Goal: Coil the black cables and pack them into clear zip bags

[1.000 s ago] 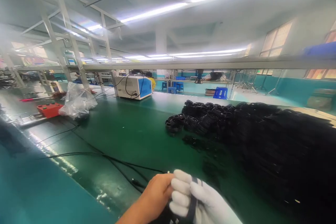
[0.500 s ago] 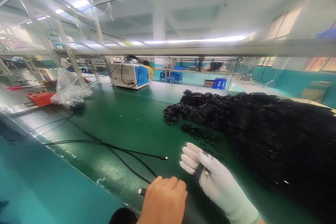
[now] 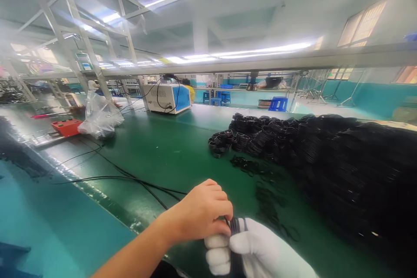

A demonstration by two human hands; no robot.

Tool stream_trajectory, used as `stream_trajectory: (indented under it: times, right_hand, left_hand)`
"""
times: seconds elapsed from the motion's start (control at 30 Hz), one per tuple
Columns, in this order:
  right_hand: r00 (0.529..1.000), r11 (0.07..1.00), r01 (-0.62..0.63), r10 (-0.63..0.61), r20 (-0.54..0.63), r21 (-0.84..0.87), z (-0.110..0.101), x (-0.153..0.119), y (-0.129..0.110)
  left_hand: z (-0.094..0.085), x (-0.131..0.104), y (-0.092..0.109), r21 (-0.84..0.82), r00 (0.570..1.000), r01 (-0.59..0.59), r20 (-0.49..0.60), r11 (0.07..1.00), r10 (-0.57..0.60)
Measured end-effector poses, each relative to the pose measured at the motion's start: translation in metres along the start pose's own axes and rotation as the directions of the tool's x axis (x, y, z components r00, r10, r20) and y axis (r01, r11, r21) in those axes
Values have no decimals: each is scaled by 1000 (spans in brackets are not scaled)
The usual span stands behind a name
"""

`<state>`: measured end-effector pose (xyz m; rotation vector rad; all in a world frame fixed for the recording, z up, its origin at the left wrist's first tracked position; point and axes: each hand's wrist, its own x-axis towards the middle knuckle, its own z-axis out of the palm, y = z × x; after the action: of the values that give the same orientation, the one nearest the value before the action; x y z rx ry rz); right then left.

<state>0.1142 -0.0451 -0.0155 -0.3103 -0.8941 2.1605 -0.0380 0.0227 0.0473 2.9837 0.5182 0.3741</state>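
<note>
My right hand [image 3: 257, 245], in a white glove, is closed round a small coil of black cable [image 3: 235, 230] near the bottom centre. Bare and with bent fingers, my left hand [image 3: 205, 208] meets the coil from the left, its thumb and fingertips pinching a strand of cable beside the gloved fingers. Long black cables [image 3: 130, 177] run across the green table [image 3: 156, 139] from the left and pass behind my left hand. Their connector ends are hidden from view.
A large heap of coiled black cables [image 3: 342, 160] covers the right side. Thin black loops [image 3: 244, 164] lie in front of it. Further back left stand a white and blue machine [image 3: 169, 97], a clear plastic bag [image 3: 99, 117] and a red box [image 3: 67, 127].
My left hand has moved up to the coil at my right hand. The gloved fingers, spread before, have closed round the coil, and that hand sits lower. The view has shifted slightly left.
</note>
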Motion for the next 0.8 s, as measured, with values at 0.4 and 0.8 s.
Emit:
stream_trajectory:
  times: [0.4, 0.8]
  right_hand:
    - [986, 959, -108, 136, -92, 262, -10, 1, 1]
    - [996, 994, -91, 91, -4, 61, -16, -9, 9]
  left_hand:
    - [-3, -2, 9, 30, 999, 27, -25, 999, -26]
    - [12, 0, 6, -763, 872, 468, 316, 446, -375]
